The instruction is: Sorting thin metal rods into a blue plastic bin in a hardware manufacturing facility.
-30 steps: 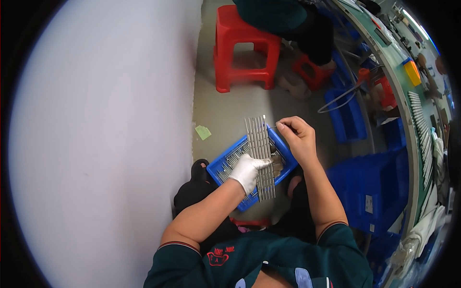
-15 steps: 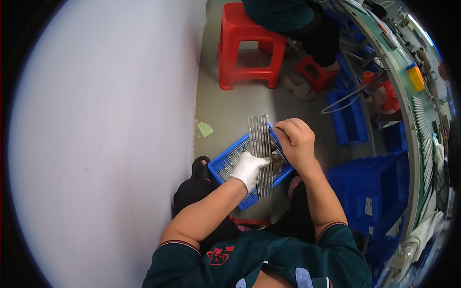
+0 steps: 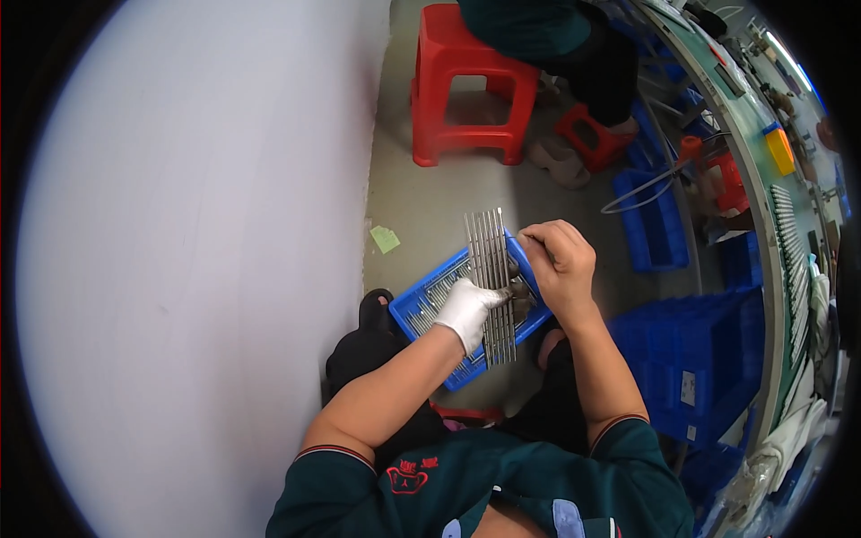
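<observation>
My left hand [image 3: 465, 310], in a white glove with dark fingertips, grips a row of thin metal rods [image 3: 490, 255]. They stand side by side in a flat fan, thumb across the front. Just right of their upper ends is my bare right hand [image 3: 563, 262], with thumb and forefinger pinched together. Whatever may be in that pinch is too small to make out. Below both hands, a blue plastic crate [image 3: 458, 384] sits between my legs. Many more metal rods [image 3: 429, 311] lie inside it, partly hidden by the left hand and the fan.
A white wall [image 3: 215, 251] rises on the left. Ahead are a red stool [image 3: 471, 139] and a seated person's legs [image 3: 610, 76]. Blue crates [image 3: 691, 350] stand at the right under a long workbench [image 3: 762, 193]. A green paper scrap [image 3: 385, 238] lies on the floor.
My right hand has shifted slightly to the right, its fingers still pinched. The fan of rods in my left hand has tilted and moved a little.
</observation>
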`<act>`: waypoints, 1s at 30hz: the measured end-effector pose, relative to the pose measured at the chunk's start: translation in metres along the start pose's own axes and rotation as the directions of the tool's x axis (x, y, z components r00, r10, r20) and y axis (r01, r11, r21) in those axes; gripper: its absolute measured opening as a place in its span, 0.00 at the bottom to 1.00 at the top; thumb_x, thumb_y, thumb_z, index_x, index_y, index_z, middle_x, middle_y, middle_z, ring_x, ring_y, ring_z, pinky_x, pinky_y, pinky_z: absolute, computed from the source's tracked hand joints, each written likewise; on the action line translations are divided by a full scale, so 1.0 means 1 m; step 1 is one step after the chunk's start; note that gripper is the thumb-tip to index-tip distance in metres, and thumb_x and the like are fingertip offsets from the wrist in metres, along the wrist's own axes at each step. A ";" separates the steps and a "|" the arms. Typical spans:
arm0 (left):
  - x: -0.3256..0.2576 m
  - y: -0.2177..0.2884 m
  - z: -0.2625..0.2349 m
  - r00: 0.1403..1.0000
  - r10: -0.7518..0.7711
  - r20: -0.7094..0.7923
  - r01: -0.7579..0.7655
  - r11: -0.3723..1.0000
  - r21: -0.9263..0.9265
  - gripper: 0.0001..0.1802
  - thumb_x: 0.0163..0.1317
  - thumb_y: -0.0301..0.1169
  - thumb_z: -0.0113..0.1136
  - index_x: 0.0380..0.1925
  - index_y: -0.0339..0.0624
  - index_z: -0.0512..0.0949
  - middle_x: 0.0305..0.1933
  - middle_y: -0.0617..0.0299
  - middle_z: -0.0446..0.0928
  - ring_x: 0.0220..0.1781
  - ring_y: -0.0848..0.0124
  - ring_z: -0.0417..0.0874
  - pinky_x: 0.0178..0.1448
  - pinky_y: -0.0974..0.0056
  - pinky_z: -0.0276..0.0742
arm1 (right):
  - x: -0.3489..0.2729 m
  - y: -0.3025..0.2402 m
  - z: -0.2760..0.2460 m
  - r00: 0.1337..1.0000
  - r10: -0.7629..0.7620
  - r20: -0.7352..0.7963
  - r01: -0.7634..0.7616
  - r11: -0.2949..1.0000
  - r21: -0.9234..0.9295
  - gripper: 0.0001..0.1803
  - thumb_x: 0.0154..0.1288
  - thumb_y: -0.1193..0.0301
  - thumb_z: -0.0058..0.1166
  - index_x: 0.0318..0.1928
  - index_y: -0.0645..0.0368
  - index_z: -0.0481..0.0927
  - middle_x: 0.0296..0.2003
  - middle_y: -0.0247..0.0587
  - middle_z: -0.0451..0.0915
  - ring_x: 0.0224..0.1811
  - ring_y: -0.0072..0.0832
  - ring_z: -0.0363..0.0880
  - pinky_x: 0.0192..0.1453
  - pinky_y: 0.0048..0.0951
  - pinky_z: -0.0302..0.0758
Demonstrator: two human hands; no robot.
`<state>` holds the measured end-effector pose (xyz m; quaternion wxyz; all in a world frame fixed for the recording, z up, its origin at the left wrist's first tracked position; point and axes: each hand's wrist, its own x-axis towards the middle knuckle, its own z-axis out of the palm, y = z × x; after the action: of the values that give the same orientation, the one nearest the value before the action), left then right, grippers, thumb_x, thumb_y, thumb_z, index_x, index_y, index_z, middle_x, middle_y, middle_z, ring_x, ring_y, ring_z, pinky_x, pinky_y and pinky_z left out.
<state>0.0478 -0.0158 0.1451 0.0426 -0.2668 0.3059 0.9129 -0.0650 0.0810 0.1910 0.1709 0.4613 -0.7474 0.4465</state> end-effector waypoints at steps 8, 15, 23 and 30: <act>-0.004 0.001 0.005 1.000 0.017 0.013 -0.017 0.999 0.032 0.17 0.58 0.16 0.55 0.49 0.36 0.74 0.42 0.57 0.81 0.44 0.64 0.84 0.49 0.61 0.81 | -0.004 0.007 0.005 0.989 0.140 0.046 -0.142 0.988 0.056 0.05 0.51 0.79 0.63 0.29 0.60 0.80 0.22 0.40 0.76 0.24 0.37 0.74 0.30 0.33 0.70; -0.004 -0.002 0.003 0.994 0.101 -0.039 -0.096 0.988 0.122 0.15 0.56 0.16 0.58 0.44 0.39 0.77 0.42 0.63 0.80 0.43 0.72 0.82 0.50 0.66 0.77 | -0.001 0.001 0.006 0.988 -0.142 0.057 0.150 0.976 -0.159 0.07 0.47 0.78 0.63 0.29 0.56 0.81 0.25 0.36 0.77 0.27 0.36 0.76 0.33 0.35 0.72; -0.006 0.003 0.004 0.997 0.069 -0.035 -0.066 0.995 0.071 0.13 0.58 0.17 0.58 0.45 0.36 0.77 0.39 0.59 0.81 0.40 0.68 0.84 0.46 0.64 0.80 | 0.002 -0.003 0.002 0.998 -0.069 -0.003 0.069 0.997 -0.026 0.07 0.46 0.79 0.64 0.29 0.59 0.80 0.26 0.38 0.78 0.28 0.36 0.76 0.32 0.34 0.72; -0.006 0.003 0.006 0.995 0.098 -0.023 -0.096 0.993 0.071 0.11 0.61 0.18 0.55 0.43 0.33 0.78 0.37 0.54 0.82 0.37 0.64 0.85 0.43 0.62 0.83 | -0.001 0.000 0.005 0.998 0.038 0.043 -0.041 0.997 0.063 0.06 0.49 0.81 0.63 0.29 0.62 0.80 0.25 0.41 0.78 0.29 0.37 0.77 0.33 0.33 0.73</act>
<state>0.0497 -0.0138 0.1539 0.0032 -0.2621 0.3506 0.8991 -0.0636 0.0771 0.1882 0.1317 0.4607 -0.7451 0.4638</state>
